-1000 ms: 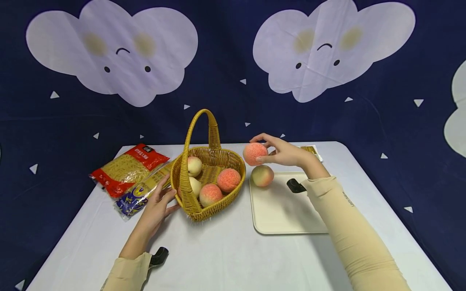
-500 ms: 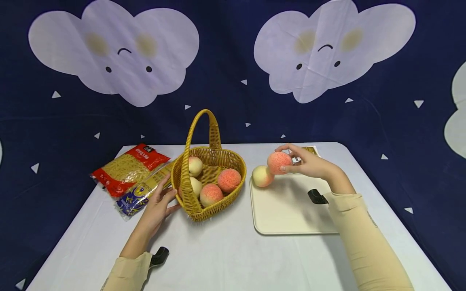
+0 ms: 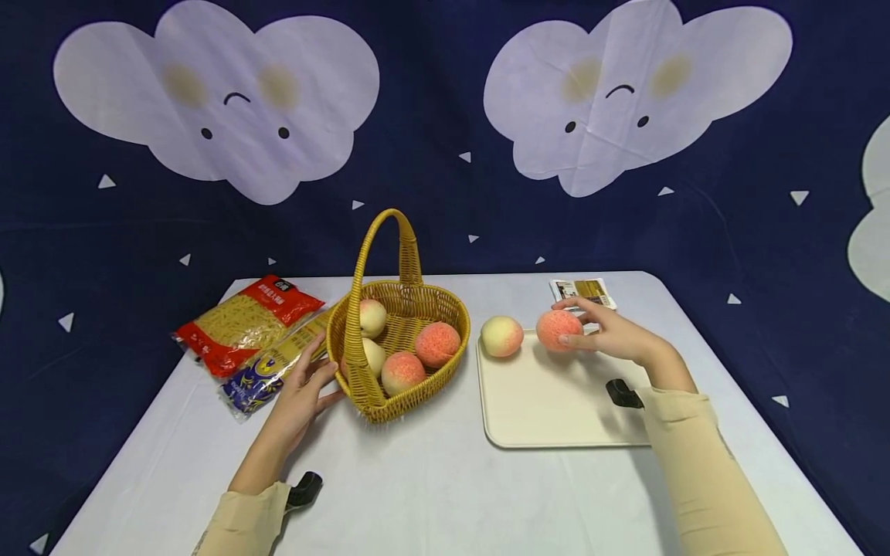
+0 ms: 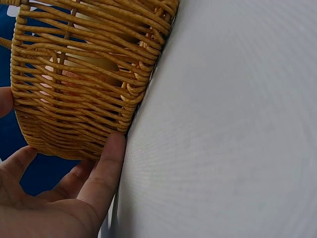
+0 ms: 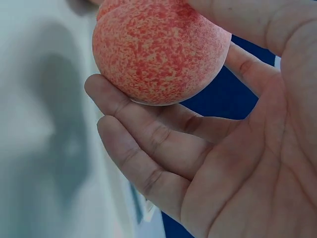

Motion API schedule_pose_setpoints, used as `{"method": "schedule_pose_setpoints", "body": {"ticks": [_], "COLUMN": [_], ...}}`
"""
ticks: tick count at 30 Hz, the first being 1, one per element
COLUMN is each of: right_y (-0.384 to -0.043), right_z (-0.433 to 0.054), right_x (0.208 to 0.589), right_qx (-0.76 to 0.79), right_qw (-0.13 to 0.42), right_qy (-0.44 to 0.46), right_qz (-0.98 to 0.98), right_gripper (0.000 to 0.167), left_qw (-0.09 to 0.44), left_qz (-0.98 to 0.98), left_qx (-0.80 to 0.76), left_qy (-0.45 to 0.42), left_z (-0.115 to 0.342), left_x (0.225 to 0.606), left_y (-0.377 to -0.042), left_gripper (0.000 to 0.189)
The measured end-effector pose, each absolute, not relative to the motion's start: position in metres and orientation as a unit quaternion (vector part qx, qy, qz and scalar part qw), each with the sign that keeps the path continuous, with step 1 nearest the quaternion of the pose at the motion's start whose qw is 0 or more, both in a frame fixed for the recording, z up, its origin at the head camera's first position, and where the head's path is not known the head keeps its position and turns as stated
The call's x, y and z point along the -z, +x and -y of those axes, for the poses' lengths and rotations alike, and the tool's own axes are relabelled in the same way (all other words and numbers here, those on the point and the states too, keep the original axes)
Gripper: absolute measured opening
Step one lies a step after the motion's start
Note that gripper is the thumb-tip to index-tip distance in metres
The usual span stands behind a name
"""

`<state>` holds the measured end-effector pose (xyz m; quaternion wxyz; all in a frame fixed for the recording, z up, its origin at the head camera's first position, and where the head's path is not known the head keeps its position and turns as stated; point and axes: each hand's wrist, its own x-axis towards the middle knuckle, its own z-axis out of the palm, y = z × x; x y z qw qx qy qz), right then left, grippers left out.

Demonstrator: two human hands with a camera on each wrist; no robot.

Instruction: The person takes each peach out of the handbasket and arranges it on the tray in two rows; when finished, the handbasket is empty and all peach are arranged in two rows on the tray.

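Note:
My right hand [image 3: 615, 336] grips a pink-red peach [image 3: 555, 328] between thumb and fingers, over the back edge of a cream tray [image 3: 549, 413]. The right wrist view shows the peach [image 5: 161, 54] close up, with the fingers curved under it. Another peach [image 3: 501, 337], yellow with a pink side, lies at the tray's back left corner. My left hand [image 3: 295, 401] rests its spread fingers against the left side of a wicker basket [image 3: 420, 401]. Inside the basket are several peaches, among them a red one [image 3: 438, 344]; the handle partly hides others.
Left of the basket lie a red bag of pasta [image 3: 246, 320] and a blue and yellow packet [image 3: 260, 378], partly overlapping. A small flat packet [image 3: 584, 291] is behind the tray. White cloth covers the table [image 3: 445, 494]; a dark cloud-patterned backdrop [image 3: 431, 139] hangs behind.
My right hand has carried the red peach rightward and down, from beside the basket to above the tray. The yellow-pink peach has turned, showing more yellow. My left hand and the basket stay put.

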<state>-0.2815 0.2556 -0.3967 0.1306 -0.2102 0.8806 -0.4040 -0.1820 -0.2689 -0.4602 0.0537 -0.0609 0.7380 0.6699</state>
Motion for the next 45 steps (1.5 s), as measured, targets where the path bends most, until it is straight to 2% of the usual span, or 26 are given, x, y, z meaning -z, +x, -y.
{"method": "schedule_pose_setpoints", "body": {"ticks": [5, 12, 16, 31, 45], "right_y": [-0.279, -0.276, -0.275, -0.279, -0.282], "right_z": [-0.261, -0.264, -0.266, -0.262, -0.267], "right_x": [0.407, 0.415, 0.417, 0.422, 0.431], "right_qx": [0.392, 0.444, 0.451, 0.376, 0.444], "right_qw": [0.127, 0.164, 0.167, 0.111, 0.129], "right_qy": [-0.196, -0.162, -0.154, -0.175, -0.146], "right_qz": [-0.890, -0.866, -0.863, -0.903, -0.875], "right_gripper": [0.063, 0.068, 0.070, 0.066, 0.066], "left_qw": [0.055, 0.054, 0.053, 0.055, 0.054], "left_qz": [-0.737, -0.734, -0.734, -0.735, -0.738], "left_qx": [-0.671, -0.674, -0.674, -0.674, -0.670], "left_qy": [-0.063, -0.061, -0.059, -0.061, -0.065], "left_z": [0.269, 0.269, 0.269, 0.269, 0.269], "left_x": [0.460, 0.461, 0.461, 0.461, 0.461], "left_y": [-0.182, -0.182, -0.182, -0.181, -0.181], "left_gripper": [0.067, 0.065, 0.065, 0.065, 0.065]}}
